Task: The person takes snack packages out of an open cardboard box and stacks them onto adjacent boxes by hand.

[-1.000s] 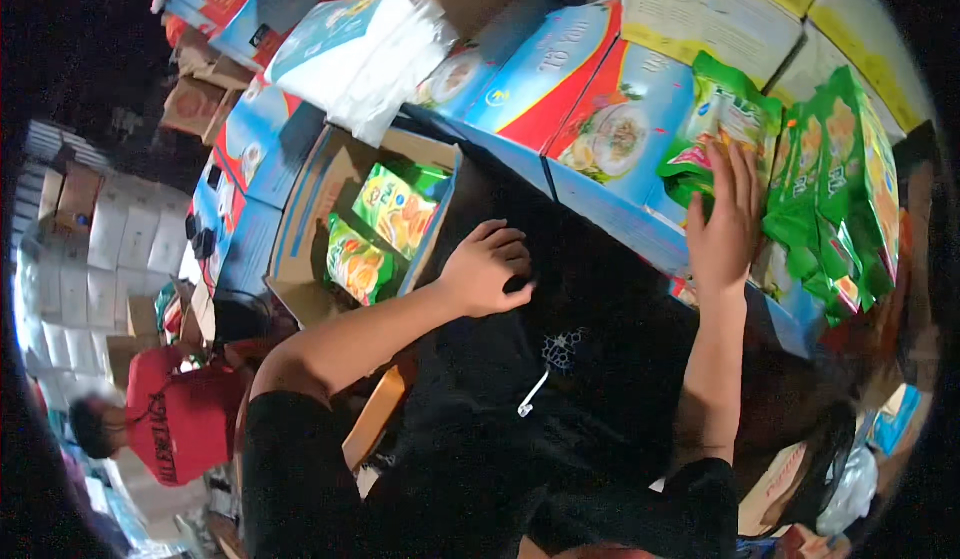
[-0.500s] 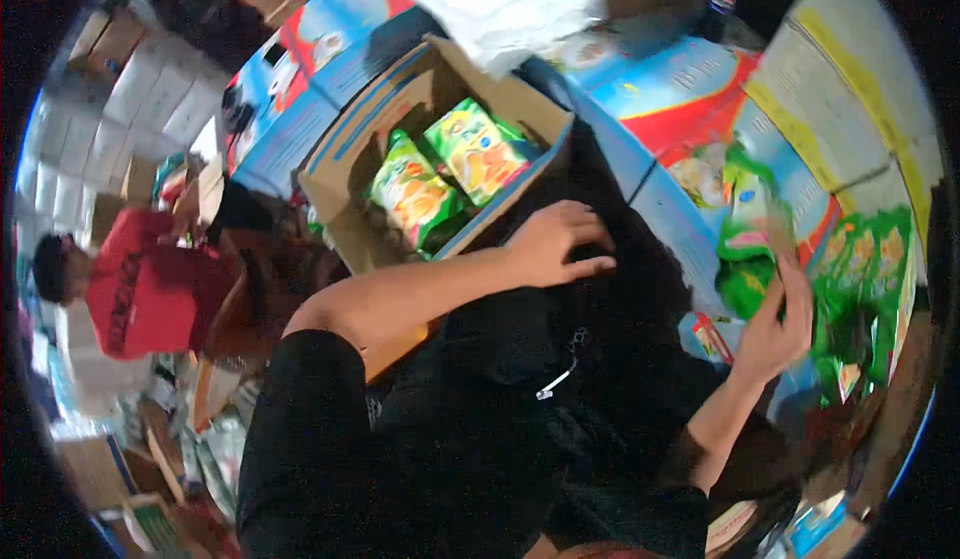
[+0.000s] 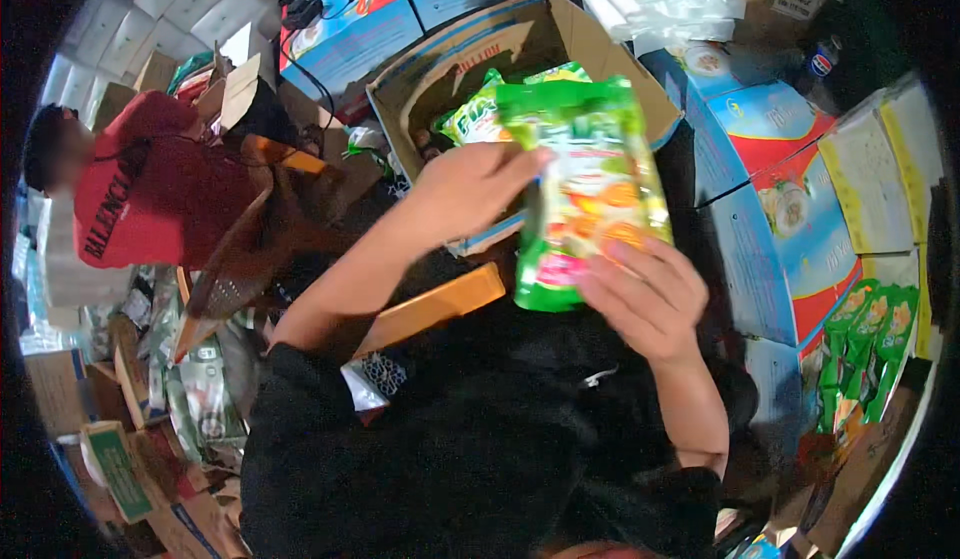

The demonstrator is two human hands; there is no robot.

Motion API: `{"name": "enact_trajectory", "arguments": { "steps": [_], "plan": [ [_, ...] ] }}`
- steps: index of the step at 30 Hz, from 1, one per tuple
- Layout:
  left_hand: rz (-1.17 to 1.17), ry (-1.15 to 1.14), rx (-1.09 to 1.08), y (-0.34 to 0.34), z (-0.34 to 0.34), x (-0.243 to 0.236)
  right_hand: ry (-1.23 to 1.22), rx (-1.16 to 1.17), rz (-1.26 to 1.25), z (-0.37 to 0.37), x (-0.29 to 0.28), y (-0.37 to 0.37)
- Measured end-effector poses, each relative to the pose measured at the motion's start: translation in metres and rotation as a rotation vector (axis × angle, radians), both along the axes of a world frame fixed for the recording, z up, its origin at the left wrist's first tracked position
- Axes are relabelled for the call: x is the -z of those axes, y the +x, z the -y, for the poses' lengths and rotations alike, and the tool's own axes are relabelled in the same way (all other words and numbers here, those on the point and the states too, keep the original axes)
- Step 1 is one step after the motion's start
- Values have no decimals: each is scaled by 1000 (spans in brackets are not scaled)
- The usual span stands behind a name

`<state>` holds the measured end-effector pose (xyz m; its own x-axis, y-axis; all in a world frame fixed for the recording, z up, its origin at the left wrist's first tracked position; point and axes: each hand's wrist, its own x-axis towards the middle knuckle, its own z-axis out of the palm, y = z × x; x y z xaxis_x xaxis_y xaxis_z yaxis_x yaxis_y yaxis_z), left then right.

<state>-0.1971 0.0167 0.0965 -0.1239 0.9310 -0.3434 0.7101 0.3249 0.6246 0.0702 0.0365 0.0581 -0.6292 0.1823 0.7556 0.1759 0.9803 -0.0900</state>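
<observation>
Both hands on 1 green pack (image 3: 585, 189), held in the air just in front of the open carton (image 3: 480, 69). Right hand (image 3: 645, 299) grips the pack's lower end, fingers curled over the front, thumb hidden behind. Left hand (image 3: 470, 187) clamps the pack's left edge about midway, fingers wrapped round it. Pack is upright, a little tilted, motion-blurred; it overlaps the carton's near right corner in view but is above it, not inside.

Carton flaps stand open. Inside, at least 2 more packs (image 3: 470, 119) of the same green kind lie at the far side; how full it is below them I cannot tell.

Step in hand, as I judge: pack is mid-carry between the green pack stack (image 3: 865, 349) at the right and the carton. Looks like loading, pack not yet placed.

Next move would call for: lower the pack through the open top, clear the near wall and right flap, lay it flat beside or on the packs already there, then let go with both hands.

Around: blue-red boxes (image 3: 770, 189) to the right, 1 more at top left, a person in a red top (image 3: 150, 194) at the left, well apart from the carton.
</observation>
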Motion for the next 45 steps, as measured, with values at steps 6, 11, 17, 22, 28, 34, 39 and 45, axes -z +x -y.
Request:
{"name": "enact_trajectory", "arguments": {
  "steps": [6,11,17,22,28,34,39,45],
  "plan": [
    [-310,191,40,-109,28,43,107,-232,27,-27,40,-122],
    [-388,109,86,-112,18,61,107,-308,262,-24,97,-183],
    [-587,61,139,-111,20,108,106,-166,522,-18,121,-201],
    [-640,48,207,-121,12,128,-31,-86,604,-16,130,-207],
    [-667,-25,273,-115,18,141,-633,-443,306,-21,104,-185],
    [-408,71,104,-83,18,127,-255,-213,241,-18,54,-47],
    [-499,238,253,64,-27,52,-198,264,-421,-22,7,115],
    [-339,337,803,226,-72,-30,457,967,-884,4,-11,263]
  ]
}}
